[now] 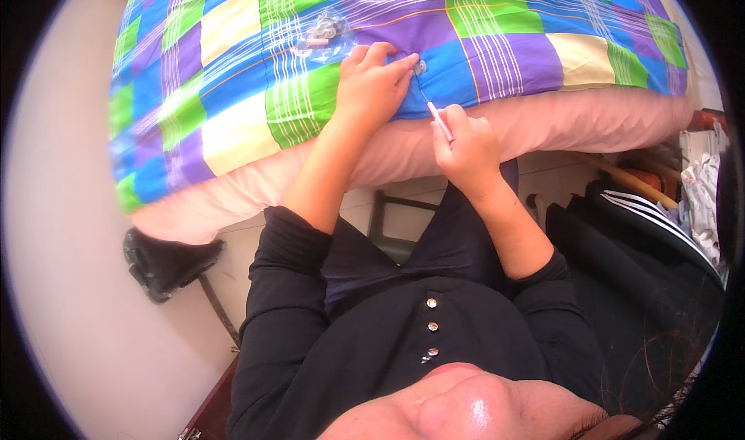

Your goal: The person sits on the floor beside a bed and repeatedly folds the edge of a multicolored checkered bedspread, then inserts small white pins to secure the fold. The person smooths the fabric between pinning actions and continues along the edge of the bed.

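Note:
My left hand (370, 83) lies on the checked cloth (233, 35), its index finger and thumb closed around a small clear piece (420, 67) at their tips. What that piece is, I cannot make out. Just right of it, my right hand (469, 147) grips a thin pale pink stick-like tool (439, 120) between thumb and fingers. A fine dark line runs from the tool's tip up toward the clear piece; whether it is thread or a metal shaft is too small to tell. Left of my left hand sits a clear plastic bag (324, 38) with several small pale and grey bits inside.
Below the checked cloth, a pink cover (574, 122) hangs at the near edge of this soft surface. A black plastic-wrapped thing (167, 263) stands on the floor at left. Black cloth with white stripes (632, 238) and a crumpled pale bag (702, 195) are at right.

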{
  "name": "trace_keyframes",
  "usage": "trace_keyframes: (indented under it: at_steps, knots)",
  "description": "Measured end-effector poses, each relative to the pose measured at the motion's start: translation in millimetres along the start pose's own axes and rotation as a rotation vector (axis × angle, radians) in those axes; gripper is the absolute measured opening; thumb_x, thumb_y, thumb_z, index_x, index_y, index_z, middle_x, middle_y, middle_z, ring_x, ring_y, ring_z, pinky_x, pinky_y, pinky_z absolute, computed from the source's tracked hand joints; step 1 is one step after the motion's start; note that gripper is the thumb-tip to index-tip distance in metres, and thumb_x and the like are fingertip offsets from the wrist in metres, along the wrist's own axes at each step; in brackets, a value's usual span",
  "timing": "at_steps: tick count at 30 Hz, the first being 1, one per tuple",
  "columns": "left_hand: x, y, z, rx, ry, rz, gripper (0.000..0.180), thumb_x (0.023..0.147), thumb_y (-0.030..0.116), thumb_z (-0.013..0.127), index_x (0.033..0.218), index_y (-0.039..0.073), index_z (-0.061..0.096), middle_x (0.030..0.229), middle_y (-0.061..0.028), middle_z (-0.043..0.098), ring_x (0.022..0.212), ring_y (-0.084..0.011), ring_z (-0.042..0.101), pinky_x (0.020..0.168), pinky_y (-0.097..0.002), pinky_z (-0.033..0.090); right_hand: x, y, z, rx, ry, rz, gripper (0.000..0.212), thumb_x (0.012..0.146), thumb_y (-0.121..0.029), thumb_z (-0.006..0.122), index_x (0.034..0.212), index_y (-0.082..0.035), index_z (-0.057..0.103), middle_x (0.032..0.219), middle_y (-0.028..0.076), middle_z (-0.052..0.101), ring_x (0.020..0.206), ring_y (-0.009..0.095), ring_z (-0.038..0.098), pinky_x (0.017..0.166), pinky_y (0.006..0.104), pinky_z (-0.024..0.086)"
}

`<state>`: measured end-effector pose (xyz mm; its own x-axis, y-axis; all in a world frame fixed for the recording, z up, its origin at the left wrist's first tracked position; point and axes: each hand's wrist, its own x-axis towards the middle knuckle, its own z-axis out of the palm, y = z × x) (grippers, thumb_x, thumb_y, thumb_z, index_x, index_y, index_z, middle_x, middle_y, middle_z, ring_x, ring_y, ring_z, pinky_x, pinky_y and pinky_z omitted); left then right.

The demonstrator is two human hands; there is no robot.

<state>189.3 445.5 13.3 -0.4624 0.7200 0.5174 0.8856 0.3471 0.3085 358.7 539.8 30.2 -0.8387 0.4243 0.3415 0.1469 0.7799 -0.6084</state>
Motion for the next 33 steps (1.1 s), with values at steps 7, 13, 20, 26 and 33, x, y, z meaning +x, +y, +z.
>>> trace_keyframes:
  at_steps: [7,13,20,26,33]
  knots:
    - [2.8,1.5,-8.8,-0.245,-0.007,0.183,0.022,0.077,0.003,0.071,0.099,0.009,0.072,0.093,-0.0065,0.067,0.086,-0.0286,0.061,0.079,-0.0380,0.050,-11.1,10.4,7.3,0.015,0.061,-0.001,0.010,0.084,-0.012,0.064,0.090,-0.007,0.058,0.060,0.010,0.060,0.055,0.032,0.060,0.056,0.0451,0.044]
    - [-52.0,61.2,-17.0,-0.739,-0.256,-0.839,0.025,0.095,0.026,0.064,0.102,0.002,0.067,0.086,-0.0111,0.068,0.070,-0.0215,0.063,0.067,-0.0354,0.051,-14.6,12.4,12.9,0.110,0.072,0.036,0.010,0.084,-0.012,0.065,0.091,-0.006,0.060,0.061,0.010,0.061,0.055,0.032,0.060,0.056,0.0451,0.044]
    - [-31.8,69.5,22.1,-1.996,0.292,-1.422,0.028,0.096,0.026,0.064,0.113,0.005,0.061,0.111,-0.0126,0.066,0.103,-0.0266,0.061,0.096,-0.0441,0.049,-14.6,4.3,0.9,0.082,0.052,0.030,0.010,0.084,-0.013,0.064,0.090,-0.006,0.061,0.065,0.009,0.063,0.059,0.031,0.061,0.058,0.0442,0.042]
    - [-1.0,61.9,41.2,-1.998,0.431,-1.470,0.014,0.092,0.016,0.067,0.100,0.005,0.065,0.097,-0.0068,0.068,0.090,-0.0210,0.063,0.084,-0.0385,0.053,-8.0,0.4,-2.1,0.096,0.106,0.002,0.007,0.083,-0.009,0.066,0.088,-0.007,0.062,0.062,0.007,0.058,0.056,0.031,0.055,0.059,0.0416,0.041]
    - [-6.2,49.1,46.6,-1.940,0.386,-1.376,0.014,0.091,0.016,0.068,0.099,0.004,0.067,0.098,-0.0068,0.068,0.090,-0.0203,0.064,0.086,-0.0370,0.052,-10.9,8.3,8.0,0.092,0.104,-0.017,0.008,0.081,-0.008,0.067,0.086,-0.006,0.060,0.060,0.008,0.055,0.055,0.031,0.054,0.058,0.0414,0.041]
